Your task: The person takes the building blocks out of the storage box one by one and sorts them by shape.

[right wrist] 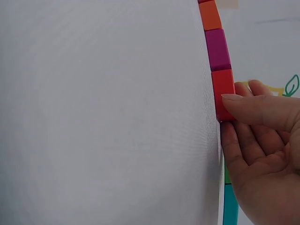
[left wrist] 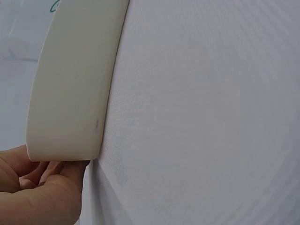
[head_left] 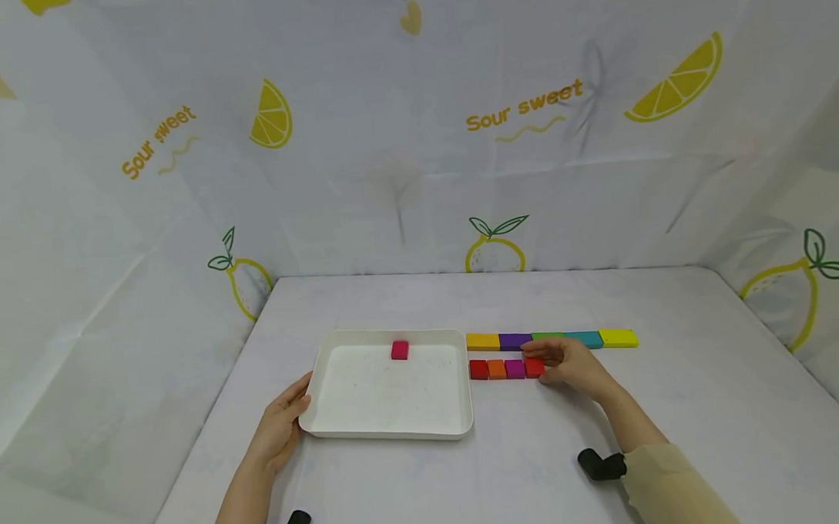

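Observation:
A white rectangular tray (head_left: 391,433) lies on the table, with one crimson block (head_left: 399,350) near its far wall. My left hand (head_left: 281,422) grips the tray's left side, thumb at the rim; in the left wrist view its fingers (left wrist: 61,187) are against the end wall. To the right of the tray runs a short front row: a dark red block (head_left: 479,369), an orange block (head_left: 496,369), a magenta block (head_left: 515,369) and a bright red block (head_left: 533,367). My right hand (head_left: 574,368) holds that bright red block at the row's right end, thumb on its near face.
Behind the short row lies a longer row: an amber block (head_left: 482,342), a purple block (head_left: 515,341), a partly covered green block (head_left: 548,336), a teal block (head_left: 583,339) and a yellow block (head_left: 618,338). A white cloth with lemon prints (head_left: 387,140) hangs behind the table.

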`<state>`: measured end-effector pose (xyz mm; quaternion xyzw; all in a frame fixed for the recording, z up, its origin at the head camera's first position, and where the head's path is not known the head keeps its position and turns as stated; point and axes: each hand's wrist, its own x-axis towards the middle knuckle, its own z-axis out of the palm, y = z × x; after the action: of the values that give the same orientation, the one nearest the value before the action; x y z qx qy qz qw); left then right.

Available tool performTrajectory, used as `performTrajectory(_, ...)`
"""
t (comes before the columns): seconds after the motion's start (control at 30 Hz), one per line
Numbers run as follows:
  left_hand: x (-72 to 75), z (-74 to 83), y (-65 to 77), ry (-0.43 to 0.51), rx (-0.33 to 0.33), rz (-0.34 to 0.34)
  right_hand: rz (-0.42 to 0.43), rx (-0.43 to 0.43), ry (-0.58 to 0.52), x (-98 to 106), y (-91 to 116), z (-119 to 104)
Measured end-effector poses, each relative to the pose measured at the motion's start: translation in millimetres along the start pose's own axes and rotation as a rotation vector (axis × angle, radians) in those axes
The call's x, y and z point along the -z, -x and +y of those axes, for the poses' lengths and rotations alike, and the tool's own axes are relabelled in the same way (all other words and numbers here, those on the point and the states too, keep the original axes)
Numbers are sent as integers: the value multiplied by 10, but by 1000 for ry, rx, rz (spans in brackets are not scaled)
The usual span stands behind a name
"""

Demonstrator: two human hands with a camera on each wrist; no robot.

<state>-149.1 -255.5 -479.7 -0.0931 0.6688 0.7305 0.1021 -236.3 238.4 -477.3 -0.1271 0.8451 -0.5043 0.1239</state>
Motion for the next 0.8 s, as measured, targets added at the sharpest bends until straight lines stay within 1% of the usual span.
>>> performTrajectory(0.27, 4, 0, 3, -1, 1, 0, -6, 2, -2, -5, 3, -3)
performTrajectory(0.47, 10, -13, 0, -4, 0, 1, 6, -10, 18, -11, 23, -68)
performTrajectory(0.63, 17, -17, -4, -13, -1, -2, 59, -23, 36, -33, 45, -207)
performTrajectory(0.73, 20, -15, -6, -16, -2, 0, 74, 4, 17, -104, 17, -345)
performTrajectory(0.8, 22, -14, -7, -17, -1, 0, 73, 31, -1, -194, -21, -459)
